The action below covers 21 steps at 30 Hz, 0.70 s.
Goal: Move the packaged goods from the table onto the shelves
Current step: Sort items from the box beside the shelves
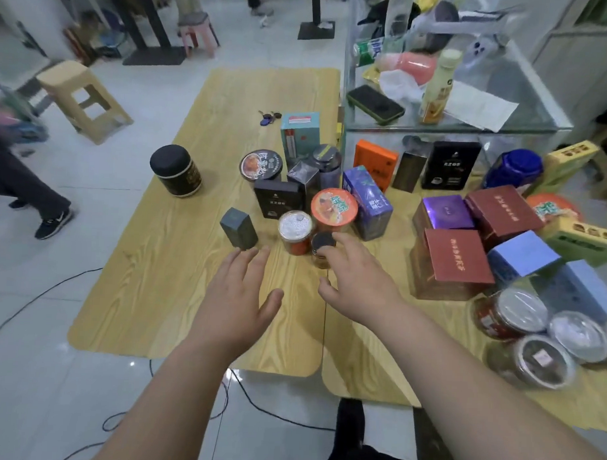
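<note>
Currently, take the black-lidded jar [323, 247] as your reference. The wooden table [176, 294] lies under it. The glass shelf unit [527, 100] stands beyond the jar and to its right, with boxed goods beneath. A red box [457, 256] sits well to the jar's right. Your left hand [239, 296] hovers near the jar's left, released, with its fingers spread and holding nothing. Your right hand [353, 279] is also released: its fingers touch the jar's lid and its thumb stands apart. The orange-lidded cup [334, 208] stands just behind the jar. The silver-topped jar [295, 231] stands just beside it on the left.
</note>
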Each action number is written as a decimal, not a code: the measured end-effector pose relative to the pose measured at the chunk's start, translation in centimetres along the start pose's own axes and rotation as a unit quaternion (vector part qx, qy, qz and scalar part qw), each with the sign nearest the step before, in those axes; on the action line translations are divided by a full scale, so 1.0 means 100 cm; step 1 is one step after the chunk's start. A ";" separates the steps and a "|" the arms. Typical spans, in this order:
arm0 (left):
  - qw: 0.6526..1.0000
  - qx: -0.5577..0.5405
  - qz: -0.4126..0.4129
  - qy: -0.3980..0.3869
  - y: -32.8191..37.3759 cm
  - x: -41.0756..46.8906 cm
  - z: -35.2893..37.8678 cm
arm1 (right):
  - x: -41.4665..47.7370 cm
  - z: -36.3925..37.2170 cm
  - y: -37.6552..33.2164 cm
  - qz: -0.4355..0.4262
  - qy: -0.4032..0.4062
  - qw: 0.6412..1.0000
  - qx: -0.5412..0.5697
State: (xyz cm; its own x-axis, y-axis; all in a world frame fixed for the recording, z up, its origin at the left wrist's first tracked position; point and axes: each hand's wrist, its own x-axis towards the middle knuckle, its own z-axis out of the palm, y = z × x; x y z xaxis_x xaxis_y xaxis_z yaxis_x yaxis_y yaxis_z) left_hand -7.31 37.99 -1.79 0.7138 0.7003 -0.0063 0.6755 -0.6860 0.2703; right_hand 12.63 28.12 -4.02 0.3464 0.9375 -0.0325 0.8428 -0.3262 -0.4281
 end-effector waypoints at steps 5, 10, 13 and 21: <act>1.000 -0.002 0.003 -0.006 0.014 0.037 0.019 | 0.038 -0.002 0.036 0.013 0.006 1.000 0.011; 0.998 -0.021 -0.032 -0.048 0.001 0.066 0.035 | 0.063 0.017 0.049 0.030 -0.013 0.999 0.019; 0.998 -0.040 -0.017 -0.042 -0.009 0.087 0.037 | 0.085 0.026 0.049 0.037 -0.018 0.999 0.022; 0.993 -0.068 0.070 0.066 -0.035 0.220 0.044 | 0.201 0.006 0.062 0.079 0.057 0.994 0.044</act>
State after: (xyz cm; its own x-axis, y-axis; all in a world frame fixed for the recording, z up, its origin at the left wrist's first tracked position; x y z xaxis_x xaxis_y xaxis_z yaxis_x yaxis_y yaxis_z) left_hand 6.87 54.95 -7.10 0.7623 0.6259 0.1645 0.5334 -0.7516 0.3880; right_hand 24.56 45.03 -7.84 0.5205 0.8539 -0.0056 0.7365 -0.4522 -0.5030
